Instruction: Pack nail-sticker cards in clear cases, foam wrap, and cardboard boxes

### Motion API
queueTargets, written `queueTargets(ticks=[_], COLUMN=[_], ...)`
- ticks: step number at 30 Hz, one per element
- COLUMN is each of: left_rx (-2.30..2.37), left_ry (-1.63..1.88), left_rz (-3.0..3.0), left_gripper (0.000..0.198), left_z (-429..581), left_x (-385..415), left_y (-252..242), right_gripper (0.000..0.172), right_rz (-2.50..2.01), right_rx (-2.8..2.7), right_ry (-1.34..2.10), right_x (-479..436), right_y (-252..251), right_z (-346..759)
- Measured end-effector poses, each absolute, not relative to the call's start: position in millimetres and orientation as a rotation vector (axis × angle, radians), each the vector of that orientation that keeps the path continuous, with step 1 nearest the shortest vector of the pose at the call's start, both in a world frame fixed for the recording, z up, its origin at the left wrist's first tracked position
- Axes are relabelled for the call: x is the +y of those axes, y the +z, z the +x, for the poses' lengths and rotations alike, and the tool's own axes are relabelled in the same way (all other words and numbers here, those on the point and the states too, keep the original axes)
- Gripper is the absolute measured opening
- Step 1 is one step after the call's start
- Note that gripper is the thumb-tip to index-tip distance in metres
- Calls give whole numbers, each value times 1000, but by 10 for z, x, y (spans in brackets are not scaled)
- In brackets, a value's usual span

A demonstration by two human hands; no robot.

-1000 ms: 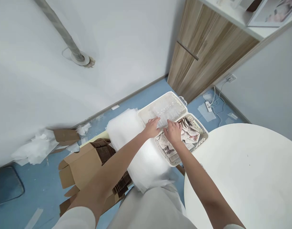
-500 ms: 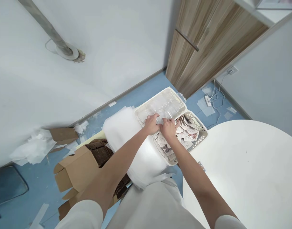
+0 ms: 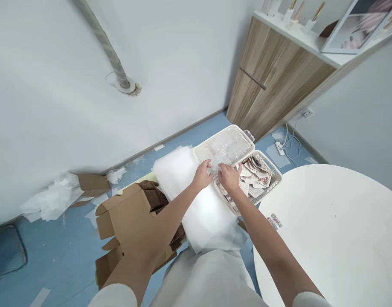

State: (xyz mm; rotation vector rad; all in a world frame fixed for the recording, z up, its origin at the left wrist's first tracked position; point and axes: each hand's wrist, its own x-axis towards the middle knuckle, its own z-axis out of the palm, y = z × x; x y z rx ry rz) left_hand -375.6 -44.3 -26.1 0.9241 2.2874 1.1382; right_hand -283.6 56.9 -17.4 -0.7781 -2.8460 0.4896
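My left hand [image 3: 202, 175] and my right hand [image 3: 229, 176] meet over a white plastic basket [image 3: 244, 135] on the floor, fingers curled round a small clear plastic piece [image 3: 214, 168] held between them. The basket's far half holds clear plastic packaging [image 3: 226, 147]. Its near half holds several printed cards [image 3: 257, 175]. My right hand lies partly over the cards. A stack of white foam sheets [image 3: 196, 196] lies just left of the basket, under my left forearm.
An open cardboard box [image 3: 132, 217] with brown inserts sits left of the foam. A round white table [image 3: 336, 230] fills the lower right, with a small blister strip [image 3: 274, 221] at its edge. A wooden cabinet [image 3: 272, 81], a power strip [image 3: 280, 146] and floor scraps [image 3: 55, 196] lie beyond.
Both hands drew closer together and slid toward the basket's near edge, now pinching a clear piece. The camera view shifted slightly.
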Motion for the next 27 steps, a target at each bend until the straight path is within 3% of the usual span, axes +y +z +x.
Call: queueTargets(ticks=[5,10,14,17,27], left_rx=[2411,2112,1760,1551,1334], left_ry=[1316,1441,1521,1555,1293], left_rz=[1000,922,779,652,637], left_gripper=[38,18,16,19,21], left_z=[-3557,-3076,-2584,-2262,-1549], left_x=[-880,-1225,-1392,-1493,-1466], left_y=[4,223,326,401,617], right_gripper=[32,35,48,48,33], right_rz=[-618,-653,-927,-1011,-1109], right_rx=[-2700,-2394,-1872,-1583,-1331], right_ry=[684,1068,1466,1698,1694], right_x=[291,5,-252,-471,-838], right_y=[164,520,590,605,709], right_z=[-2504,-1933,-1361,-943,68])
